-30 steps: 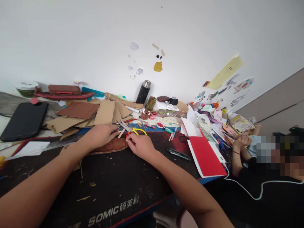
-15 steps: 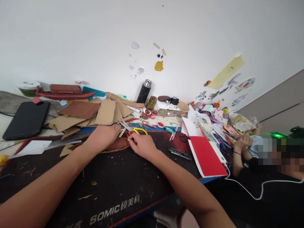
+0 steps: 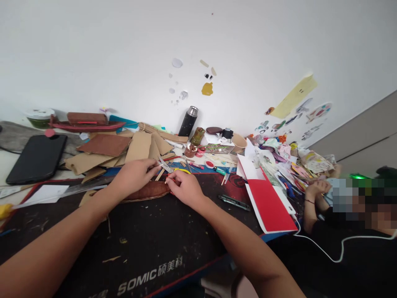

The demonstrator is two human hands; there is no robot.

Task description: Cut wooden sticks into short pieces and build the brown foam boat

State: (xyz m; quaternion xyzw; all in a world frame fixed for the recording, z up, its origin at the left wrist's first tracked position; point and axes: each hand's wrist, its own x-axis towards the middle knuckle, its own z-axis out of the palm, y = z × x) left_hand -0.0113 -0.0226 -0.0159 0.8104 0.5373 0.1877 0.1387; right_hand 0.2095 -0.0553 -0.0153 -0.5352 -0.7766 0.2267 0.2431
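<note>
My left hand point(image 3: 136, 177) is closed in a pinch above the far edge of a brown boat-shaped piece point(image 3: 149, 191) lying on the dark desk mat. What its fingertips hold, if anything, is too small to name. My right hand point(image 3: 185, 188) is also pinched, at the right tip of that piece. Whatever it grips is hidden by its fingers. Just behind both hands are scissors point(image 3: 166, 166) with yellow handles, their blades pointing up and left. Thin wooden sticks point(image 3: 160, 174) show between my hands.
Cardboard pieces point(image 3: 138, 149) and a red model boat point(image 3: 88, 122) lie behind on the left, near a black tablet-like slab point(image 3: 37, 159). A black flask point(image 3: 188, 121) stands at the wall. A utility knife point(image 3: 234, 203) and red card point(image 3: 273, 205) lie right; a person point(image 3: 322, 211) sits beyond.
My left hand has drawn its fingers together and shifted slightly, showing more of the brown piece and the sticks. My right hand has stayed nearly in place, its fingertips tilted a little.
</note>
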